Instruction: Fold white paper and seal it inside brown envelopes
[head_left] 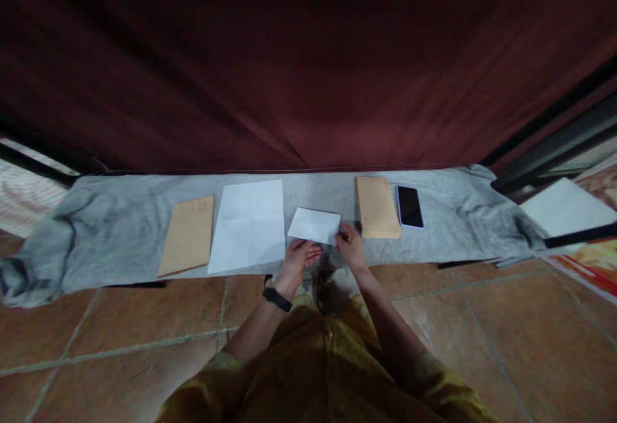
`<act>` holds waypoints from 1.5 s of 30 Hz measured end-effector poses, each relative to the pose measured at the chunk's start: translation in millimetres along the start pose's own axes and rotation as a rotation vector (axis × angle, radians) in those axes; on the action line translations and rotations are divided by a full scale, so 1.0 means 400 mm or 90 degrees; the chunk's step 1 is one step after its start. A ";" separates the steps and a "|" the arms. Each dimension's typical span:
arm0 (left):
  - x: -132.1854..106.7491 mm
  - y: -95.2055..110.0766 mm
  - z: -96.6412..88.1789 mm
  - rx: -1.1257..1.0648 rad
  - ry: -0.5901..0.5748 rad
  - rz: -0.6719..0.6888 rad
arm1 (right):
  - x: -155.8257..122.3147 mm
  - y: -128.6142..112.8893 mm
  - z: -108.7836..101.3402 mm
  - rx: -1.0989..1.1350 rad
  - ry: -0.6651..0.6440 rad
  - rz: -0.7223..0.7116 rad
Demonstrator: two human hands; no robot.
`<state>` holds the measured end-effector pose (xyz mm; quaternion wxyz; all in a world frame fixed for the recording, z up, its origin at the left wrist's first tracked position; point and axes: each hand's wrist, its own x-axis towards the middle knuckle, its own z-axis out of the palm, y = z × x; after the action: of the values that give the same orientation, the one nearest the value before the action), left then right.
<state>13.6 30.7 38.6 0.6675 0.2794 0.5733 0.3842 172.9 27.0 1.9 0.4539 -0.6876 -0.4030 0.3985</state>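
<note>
A folded sheet of white paper [315, 225] is in front of me, just above the grey cloth. My right hand [350, 247] pinches its lower right corner between thumb and fingers. At the paper's near edge is my left hand [297, 260], thumb by the edge and fingers stretched out to the right below it. A black band circles my left wrist. Left of the folded sheet lies a larger white sheet [249, 225] with crease lines, flat on the cloth. To the right of my right hand is a stack of brown envelopes [377, 207].
A grey cloth [448, 217] covers the narrow bench, bunched at both ends. One brown envelope [187, 233] lies at the left, and a phone [409, 207] with a dark screen at the right. A dark red curtain [308, 76] hangs behind. Brown floor tiles [159, 320] show below.
</note>
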 end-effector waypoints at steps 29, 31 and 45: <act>-0.008 -0.100 -0.055 0.968 -0.010 0.587 | -0.070 -0.039 0.052 -0.380 -0.025 -0.340; -0.006 -0.100 -0.064 0.953 -0.039 0.585 | -0.098 -0.036 0.080 -0.357 -0.099 -0.381; -0.030 -0.104 -0.076 1.022 0.022 0.568 | -0.151 0.015 0.048 -0.507 -0.114 -0.411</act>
<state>-8.6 -4.3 5.6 0.0539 0.8488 0.5169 0.0970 134.8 -24.1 2.0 0.2203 -0.6111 -0.7521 0.1115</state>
